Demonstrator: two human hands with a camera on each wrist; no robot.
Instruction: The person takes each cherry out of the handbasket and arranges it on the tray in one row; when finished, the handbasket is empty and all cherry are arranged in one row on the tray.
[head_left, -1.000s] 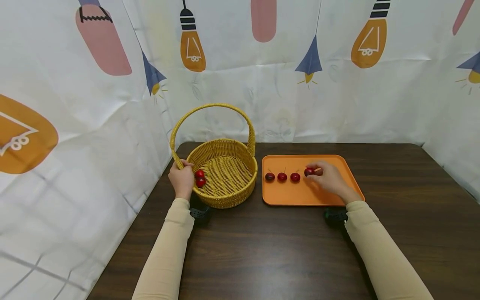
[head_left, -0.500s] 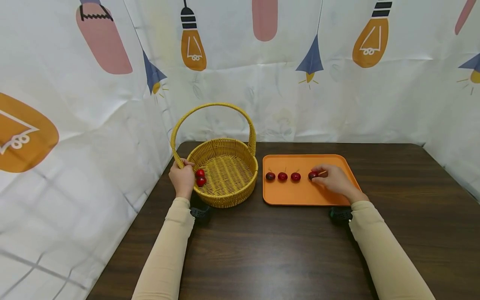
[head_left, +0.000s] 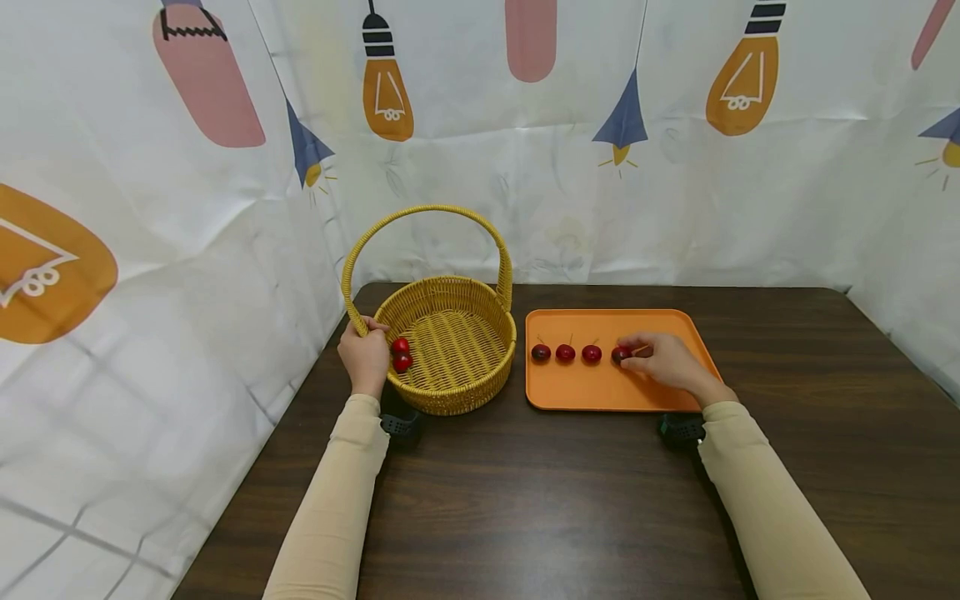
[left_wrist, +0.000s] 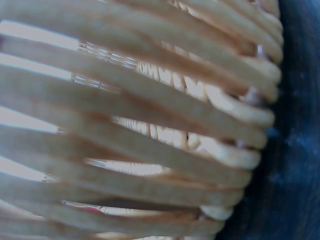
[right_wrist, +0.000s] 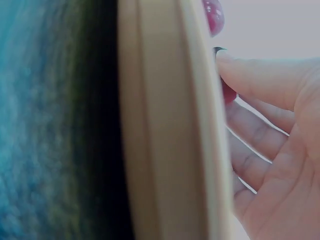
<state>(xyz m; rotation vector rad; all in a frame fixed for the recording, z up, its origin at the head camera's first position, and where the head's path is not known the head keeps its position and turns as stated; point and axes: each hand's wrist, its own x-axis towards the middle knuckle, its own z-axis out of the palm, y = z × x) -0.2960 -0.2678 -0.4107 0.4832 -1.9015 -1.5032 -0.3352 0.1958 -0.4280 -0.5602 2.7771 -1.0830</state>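
In the head view my left hand grips the foot of the handle of a yellow wicker basket. Two red cherries lie inside against the basket's left wall. My right hand is over an orange tray, thumb and fingers pinching a dark red cherry by its side. To its left, three stemmed cherries lie in a row on the tray. Up close, the left wrist view shows only basket weave. The tray's edge partly hides the pinched cherry in the right wrist view.
Basket and tray stand side by side on a dark brown wooden table, a narrow gap between them. A white printed cloth hangs behind the table and along its left side. Dark wrist bands sit by both sleeves.
My right hand has shifted slightly right, and the cherry in it has come down level with the row on the tray. The left hand keeps its grip on the basket handle.
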